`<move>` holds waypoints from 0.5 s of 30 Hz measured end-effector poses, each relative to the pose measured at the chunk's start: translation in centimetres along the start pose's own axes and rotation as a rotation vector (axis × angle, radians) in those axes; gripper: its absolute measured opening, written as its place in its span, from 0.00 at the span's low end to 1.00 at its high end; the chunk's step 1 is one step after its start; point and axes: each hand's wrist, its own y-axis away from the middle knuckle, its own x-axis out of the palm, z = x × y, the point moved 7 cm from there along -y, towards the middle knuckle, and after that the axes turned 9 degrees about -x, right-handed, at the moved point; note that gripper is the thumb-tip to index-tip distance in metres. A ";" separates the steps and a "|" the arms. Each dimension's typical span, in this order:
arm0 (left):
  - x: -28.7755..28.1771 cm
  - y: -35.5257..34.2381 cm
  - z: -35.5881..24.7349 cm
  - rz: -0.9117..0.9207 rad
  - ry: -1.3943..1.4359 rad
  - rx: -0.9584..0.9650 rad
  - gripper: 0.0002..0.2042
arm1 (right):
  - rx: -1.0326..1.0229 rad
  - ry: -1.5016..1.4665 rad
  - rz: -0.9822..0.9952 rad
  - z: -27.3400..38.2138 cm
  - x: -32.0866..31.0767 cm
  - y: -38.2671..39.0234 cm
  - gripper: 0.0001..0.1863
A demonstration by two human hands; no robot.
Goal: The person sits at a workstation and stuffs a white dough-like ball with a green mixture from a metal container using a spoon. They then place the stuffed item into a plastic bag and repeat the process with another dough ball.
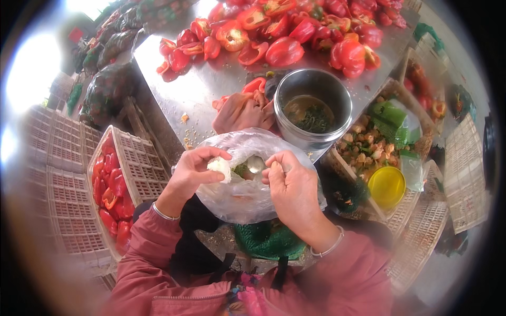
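My left hand [192,174] pinches a small piece of white bun [220,169] above the left side of a crumpled clear plastic bag [232,200]. My right hand [290,192] grips a metal spoon [256,164] whose bowl sits in the bag's opening, over greenish food that is partly hidden. Just behind the bag stands an open steel container [340,124] holding dark greens in liquid. Left of that container lie brown gloves [234,113] on the steel table [163,105], with some red pepper pieces beside them.
Cut red peppers [287,50] heap along the table's back. A crate of peppers [113,189] stands at left, mesh sacks [105,92] behind it. At right are a crate of pepper cores [358,152], a yellow lid [386,187] and stacked plastic crates [464,174]. Green mesh [266,242] lies below the bag.
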 end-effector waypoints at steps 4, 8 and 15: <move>0.2 0.1 -0.3 0.002 -0.012 -0.024 0.23 | -0.010 0.013 0.008 -0.2 0.5 -0.1 0.04; 0.2 0.0 0.1 0.011 0.002 -0.044 0.23 | 0.007 -0.063 -0.004 -0.9 1.0 0.1 0.04; 0.2 0.0 0.1 0.008 0.022 -0.014 0.23 | 0.039 -0.160 -0.010 -0.4 0.5 -0.1 0.05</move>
